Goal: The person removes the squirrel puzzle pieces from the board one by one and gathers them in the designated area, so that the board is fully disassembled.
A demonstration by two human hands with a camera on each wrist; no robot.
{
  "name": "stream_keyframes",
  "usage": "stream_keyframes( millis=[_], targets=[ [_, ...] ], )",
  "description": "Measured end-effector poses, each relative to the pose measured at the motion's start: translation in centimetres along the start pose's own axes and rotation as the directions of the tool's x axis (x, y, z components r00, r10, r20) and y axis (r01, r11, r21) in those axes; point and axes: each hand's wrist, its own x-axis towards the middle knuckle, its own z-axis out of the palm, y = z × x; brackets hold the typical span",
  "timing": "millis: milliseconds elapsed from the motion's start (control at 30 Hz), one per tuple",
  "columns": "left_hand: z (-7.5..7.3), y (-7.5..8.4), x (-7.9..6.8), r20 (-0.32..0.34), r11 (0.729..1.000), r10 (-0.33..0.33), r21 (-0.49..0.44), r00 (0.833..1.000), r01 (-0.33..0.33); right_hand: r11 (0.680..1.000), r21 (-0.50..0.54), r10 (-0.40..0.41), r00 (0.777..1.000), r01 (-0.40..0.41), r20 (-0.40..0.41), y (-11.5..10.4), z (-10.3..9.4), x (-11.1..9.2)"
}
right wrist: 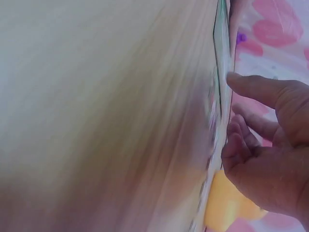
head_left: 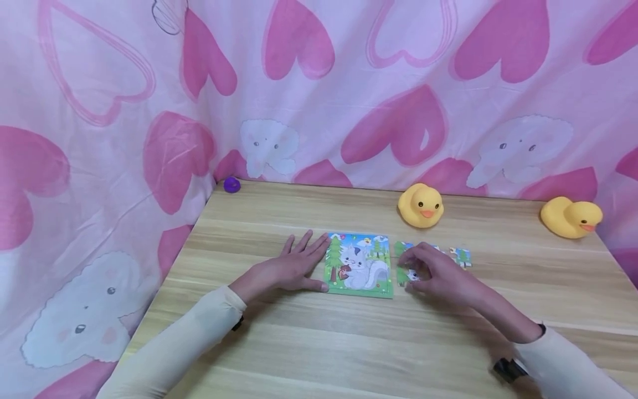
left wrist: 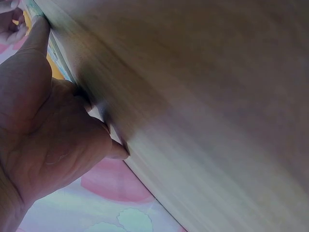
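A square squirrel puzzle board lies flat on the table, showing a grey squirrel among green trees. My left hand is spread at its left side, with thumb and fingertips touching the edge. Just right of the board, my right hand hovers low over loose puzzle pieces, fingers bent and thumb apart. One puzzle piece with part of a face shows between thumb and fingers, seemingly on the table. In the right wrist view nothing is visible in the right hand's grasp. The hand hides some pieces.
A yellow rubber duck stands behind the pieces, and another yellow duck is at the far right. A small purple duck sits in the back left corner. Pink heart-patterned cloth hangs behind the wooden table.
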Motion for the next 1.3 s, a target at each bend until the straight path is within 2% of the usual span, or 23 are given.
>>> stream_keyframes(
  millis=[267,467,667,733,933,1300],
  targets=[
    [0.2,0.0,0.2,0.004,1.000,0.007,0.016,1.000,-0.007,0.999,-0.044,-0.027,0.999,0.027,0.020,-2.5,2.4,3.0],
    [0.1,0.2,0.4,0.011,1.000,0.006,0.012,1.000,-0.006,0.998,-0.058,-0.009,0.999,0.012,0.053,-4.5,3.5,4.7],
    [0.2,0.2,0.3,0.007,1.000,0.006,0.017,1.000,-0.006,0.991,-0.127,0.037,0.997,-0.028,0.071,-5.8,4.5,5.7],
    [0.1,0.2,0.3,0.004,1.000,0.007,0.018,1.000,-0.007,0.992,-0.115,0.055,0.996,-0.047,0.064,-5.9,4.7,5.9],
    [0.0,0.2,0.0,0.002,1.000,-0.002,0.019,1.000,0.002,0.998,0.004,0.070,0.996,-0.070,0.050,-5.8,4.9,6.7],
    [0.1,0.0,0.2,-0.005,1.000,0.002,0.014,1.000,-0.002,0.995,0.074,0.067,0.997,-0.069,0.038,-5.4,5.0,7.0]
  ],
)
